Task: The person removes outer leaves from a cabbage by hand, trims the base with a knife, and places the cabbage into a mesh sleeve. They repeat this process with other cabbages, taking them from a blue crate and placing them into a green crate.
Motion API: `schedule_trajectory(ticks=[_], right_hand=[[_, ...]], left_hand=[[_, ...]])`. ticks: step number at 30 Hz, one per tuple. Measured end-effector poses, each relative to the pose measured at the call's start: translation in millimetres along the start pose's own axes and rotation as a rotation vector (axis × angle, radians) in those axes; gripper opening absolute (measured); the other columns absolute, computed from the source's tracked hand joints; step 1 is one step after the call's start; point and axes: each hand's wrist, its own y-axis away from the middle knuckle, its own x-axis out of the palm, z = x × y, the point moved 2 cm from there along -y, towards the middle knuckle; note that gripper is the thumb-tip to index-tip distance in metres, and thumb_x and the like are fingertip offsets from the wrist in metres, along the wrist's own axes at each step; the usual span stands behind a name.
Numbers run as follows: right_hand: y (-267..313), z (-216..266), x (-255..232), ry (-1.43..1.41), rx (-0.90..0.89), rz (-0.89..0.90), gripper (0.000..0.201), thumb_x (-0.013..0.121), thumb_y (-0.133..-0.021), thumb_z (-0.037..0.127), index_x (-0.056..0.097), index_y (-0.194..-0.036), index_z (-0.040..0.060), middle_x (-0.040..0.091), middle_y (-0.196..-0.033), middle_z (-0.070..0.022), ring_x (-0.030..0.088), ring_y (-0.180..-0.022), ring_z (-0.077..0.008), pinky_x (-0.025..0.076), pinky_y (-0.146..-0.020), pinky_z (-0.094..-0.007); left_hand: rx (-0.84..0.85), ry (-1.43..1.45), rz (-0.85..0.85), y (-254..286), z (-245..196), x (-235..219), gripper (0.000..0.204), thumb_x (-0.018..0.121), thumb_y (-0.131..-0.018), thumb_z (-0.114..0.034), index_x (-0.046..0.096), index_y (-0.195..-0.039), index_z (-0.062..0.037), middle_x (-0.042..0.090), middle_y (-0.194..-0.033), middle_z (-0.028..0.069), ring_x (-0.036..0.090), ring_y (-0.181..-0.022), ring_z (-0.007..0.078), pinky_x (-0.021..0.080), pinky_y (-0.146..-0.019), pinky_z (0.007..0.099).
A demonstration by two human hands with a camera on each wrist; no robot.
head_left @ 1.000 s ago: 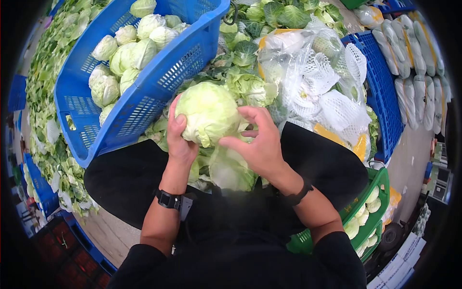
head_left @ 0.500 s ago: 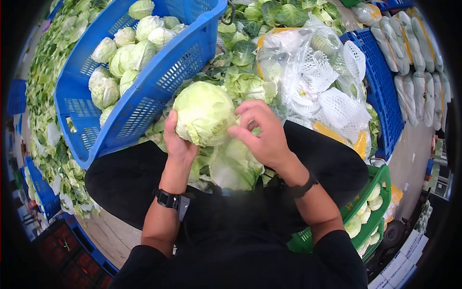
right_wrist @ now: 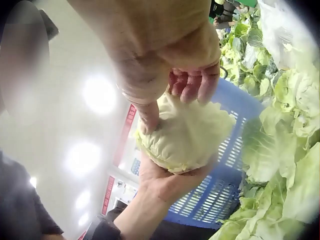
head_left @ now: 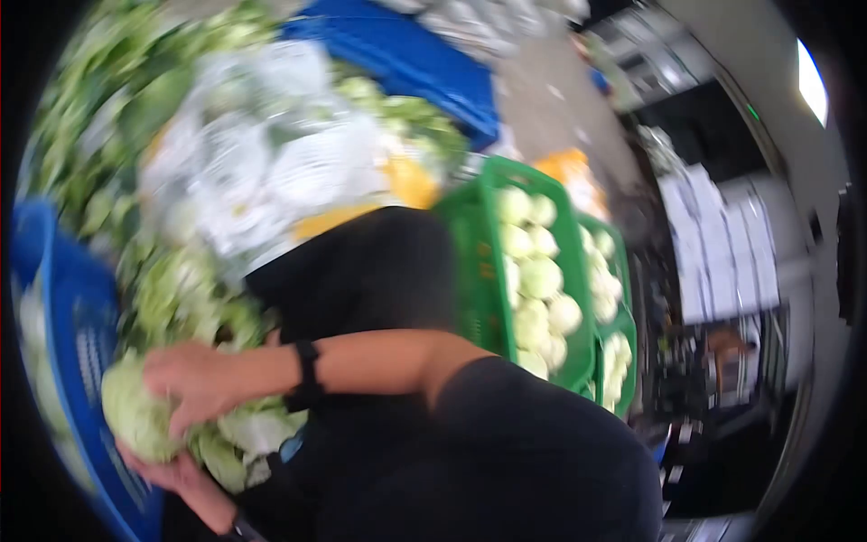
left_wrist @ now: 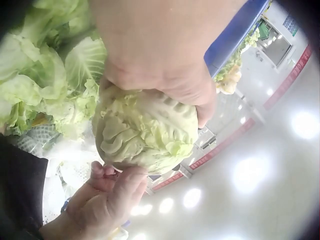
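Note:
At the lower left of the head view, a pale green cabbage (head_left: 134,411) is between both hands, beside the blue basket. The left hand (head_left: 176,474) holds it from below; the left wrist view shows this hand (left_wrist: 160,65) wrapped over one side of the cabbage (left_wrist: 145,132). Opposite it, the right hand (head_left: 206,381) grips the cabbage, and in the right wrist view its thumb presses the surface of the cabbage (right_wrist: 192,130) while the fingers of this hand (right_wrist: 165,60) curl against a leaf. The head view is blurred.
The blue basket (head_left: 63,307) stands at the left edge. Loose leaves (head_left: 190,294) and net-and-plastic wrapping (head_left: 262,163) lie ahead of the legs. Green crates (head_left: 582,298) of cabbages stand to the right, with a blue crate (head_left: 397,54) beyond the leaves.
The head view has swung to the right, so basket, hands and cabbage appear farther left and more green crates show. The right hand, which was at the cabbage's edge, now grips it.

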Motion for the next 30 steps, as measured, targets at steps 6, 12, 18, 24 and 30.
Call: schedule_trajectory(ticks=[6, 12, 18, 24, 30], right_hand=[[18, -20, 51, -0.005, -0.003, -0.128, 0.050, 0.090, -0.053, 0.032, 0.053, -0.077, 0.0084, 0.055, -0.086, -0.0096, 0.058, -0.082, -0.0362, 0.046, -0.067, -0.0478], [7, 12, 2, -0.077, 0.092, -0.252, 0.062, 0.094, -0.048, 0.033, 0.054, -0.089, 0.0094, 0.055, -0.090, -0.0107, 0.057, -0.094, -0.0351, 0.046, -0.072, -0.0479], [9, -17, 14, 0.001, -0.130, -0.260, 0.051, 0.084, -0.064, 0.045, 0.057, -0.087, 0.0079, 0.056, -0.091, -0.0106, 0.056, -0.088, -0.0368, 0.045, -0.076, -0.0485], [5, 26, -28, 0.141, -0.314, -0.115, 0.024, 0.080, -0.078, 0.015, 0.057, -0.077, 0.0064, 0.053, -0.078, -0.0086, 0.056, -0.073, -0.0284, 0.048, -0.065, -0.0390], [11, 39, 3, 0.021, -0.211, 0.119, 0.020, 0.072, -0.077, 0.005, 0.052, -0.073, 0.0060, 0.052, -0.073, -0.0095, 0.056, -0.067, -0.0286, 0.046, -0.060, -0.0392]], left_hand=[[-0.294, 0.452, 0.094, -21, 30, -23, 0.069, 0.056, -0.100, -0.044, 0.041, -0.150, 0.0015, 0.049, -0.150, 0.0154, 0.051, -0.134, 0.0342, 0.043, -0.113, 0.0469], [0.036, 0.085, 0.289, 26, -23, 33, 0.076, 0.058, -0.086, -0.054, 0.051, -0.143, -0.0048, 0.053, -0.145, 0.0189, 0.051, -0.133, 0.0426, 0.044, -0.110, 0.0557], [-0.142, 0.232, 0.035, 2, -3, 6, 0.062, 0.045, -0.101, -0.047, 0.050, -0.143, -0.0016, 0.055, -0.143, 0.0182, 0.057, -0.128, 0.0344, 0.048, -0.107, 0.0490], [-0.074, 0.417, 0.244, 0, 5, 19, 0.050, 0.046, -0.103, -0.040, 0.059, -0.132, -0.0014, 0.066, -0.128, 0.0146, 0.065, -0.115, 0.0279, 0.052, -0.100, 0.0439], [-0.116, 0.488, 0.240, -3, 4, 6, 0.064, 0.049, -0.100, -0.050, 0.053, -0.139, -0.0002, 0.062, -0.135, 0.0165, 0.061, -0.123, 0.0314, 0.049, -0.106, 0.0476]])
